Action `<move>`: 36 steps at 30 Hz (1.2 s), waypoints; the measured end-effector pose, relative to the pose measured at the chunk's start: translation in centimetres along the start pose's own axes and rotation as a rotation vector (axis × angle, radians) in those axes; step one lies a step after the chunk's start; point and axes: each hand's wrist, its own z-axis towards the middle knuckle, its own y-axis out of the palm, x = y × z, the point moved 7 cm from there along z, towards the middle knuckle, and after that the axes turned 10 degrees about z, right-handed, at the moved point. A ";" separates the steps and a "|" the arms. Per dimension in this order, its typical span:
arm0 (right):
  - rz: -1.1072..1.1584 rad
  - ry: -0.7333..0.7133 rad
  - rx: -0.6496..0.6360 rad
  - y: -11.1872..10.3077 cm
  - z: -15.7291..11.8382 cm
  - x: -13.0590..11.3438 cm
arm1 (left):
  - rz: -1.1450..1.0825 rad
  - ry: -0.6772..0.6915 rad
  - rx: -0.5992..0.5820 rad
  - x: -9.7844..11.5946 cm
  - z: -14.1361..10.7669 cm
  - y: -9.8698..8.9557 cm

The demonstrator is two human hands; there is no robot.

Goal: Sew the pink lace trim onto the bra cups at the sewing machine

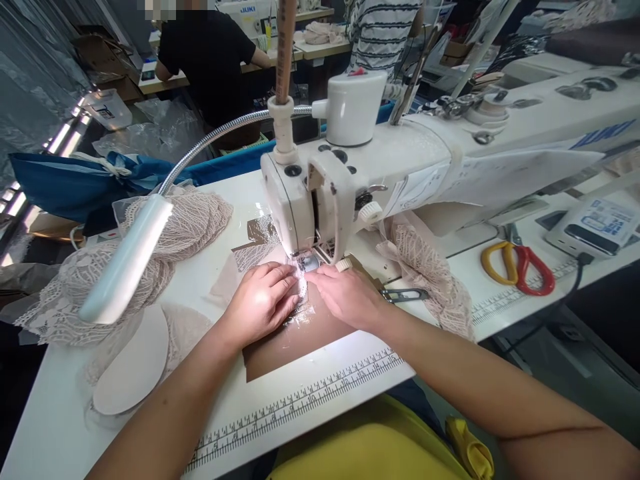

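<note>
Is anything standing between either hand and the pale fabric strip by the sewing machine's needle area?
Nothing visible does. The left hand and right hand lie at either side of the pale strip, just in front of the sewing machine. The scissors lie off to the right.

A pale beige piece of lace (257,256) lay near the centre of the frame, partly hidden, its sheer edge spreading towards the left.
</note>
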 end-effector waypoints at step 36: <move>-0.095 0.009 -0.063 0.2 0.0 -0.5 | 0.041 0.038 -0.023 0.1 0.4 0.6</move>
